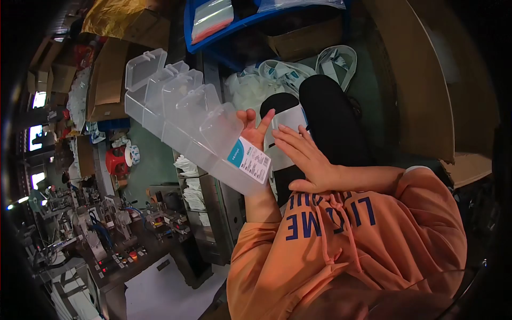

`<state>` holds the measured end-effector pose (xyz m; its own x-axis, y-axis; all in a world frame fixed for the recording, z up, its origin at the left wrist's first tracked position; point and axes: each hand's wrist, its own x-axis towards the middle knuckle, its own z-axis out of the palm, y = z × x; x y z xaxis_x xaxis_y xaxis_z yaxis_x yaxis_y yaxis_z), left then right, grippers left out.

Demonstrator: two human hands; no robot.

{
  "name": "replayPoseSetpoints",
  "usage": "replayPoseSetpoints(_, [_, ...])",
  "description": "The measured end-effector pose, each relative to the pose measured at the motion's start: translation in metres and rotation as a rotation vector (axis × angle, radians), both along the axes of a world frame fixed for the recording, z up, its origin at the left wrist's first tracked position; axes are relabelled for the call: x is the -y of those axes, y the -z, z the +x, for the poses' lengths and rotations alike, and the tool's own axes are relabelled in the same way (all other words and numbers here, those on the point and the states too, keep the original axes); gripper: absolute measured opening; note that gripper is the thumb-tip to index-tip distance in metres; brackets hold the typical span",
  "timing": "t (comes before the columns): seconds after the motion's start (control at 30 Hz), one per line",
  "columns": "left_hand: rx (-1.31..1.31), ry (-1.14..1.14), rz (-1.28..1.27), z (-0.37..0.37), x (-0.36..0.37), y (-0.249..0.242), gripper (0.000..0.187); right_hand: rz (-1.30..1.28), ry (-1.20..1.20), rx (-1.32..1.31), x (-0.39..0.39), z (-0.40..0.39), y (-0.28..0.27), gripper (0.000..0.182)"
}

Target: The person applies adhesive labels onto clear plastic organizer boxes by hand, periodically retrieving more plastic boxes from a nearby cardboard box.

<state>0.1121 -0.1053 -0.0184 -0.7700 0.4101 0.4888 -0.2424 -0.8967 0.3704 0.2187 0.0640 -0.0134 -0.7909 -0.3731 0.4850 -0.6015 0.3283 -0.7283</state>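
Observation:
A long translucent plastic compartment box point(186, 133) with several hinged lids standing up slants across the middle of the view. A blue-and-white printed label point(249, 160) sits on its near end. My left hand point(254, 128) holds the box near that end; its palm is partly hidden behind the plastic, while fingers show above the edge, bent and apart. Just right of the label, my right hand point(304, 157) is spread with its fingers stretched out and nothing in it. Below its fingertips, a white label strip point(290, 120) lies across my lap.
Loops of label strip point(336, 64) and translucent plastic pieces point(250, 88) lie beyond my knees. A blue bin point(194, 37) holding plastic bags stands at the top. Cardboard point(421, 69) rises on the right. At lower left is a bench with machinery point(101, 229).

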Motion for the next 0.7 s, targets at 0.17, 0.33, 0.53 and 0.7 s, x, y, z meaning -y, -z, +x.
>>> replayPoseSetpoints(0.17, [0.069, -0.393, -0.318, 0.013, -0.021, -0.005, 0.057, -0.489, 0.12, -0.161, 0.006, -0.012, -0.015, 0.08])
replayPoseSetpoints(0.33, [0.384, -0.368, -0.211, 0.01, -0.027, -0.041, 0.075, -0.448, 0.224, 0.03, -0.031, -0.01, -0.02, 0.07])
replayPoseSetpoints(0.53, [0.287, -0.399, 0.029, -0.023, 0.032, -0.046, 0.07, -0.353, 0.285, -0.407, -0.114, -0.028, -0.074, 0.07])
replayPoseSetpoints(0.7, [0.126, -0.213, -0.139, 0.012, -0.013, -0.051, 0.072, -0.239, 0.903, -0.658, -0.251, -0.198, -0.249, 0.061])
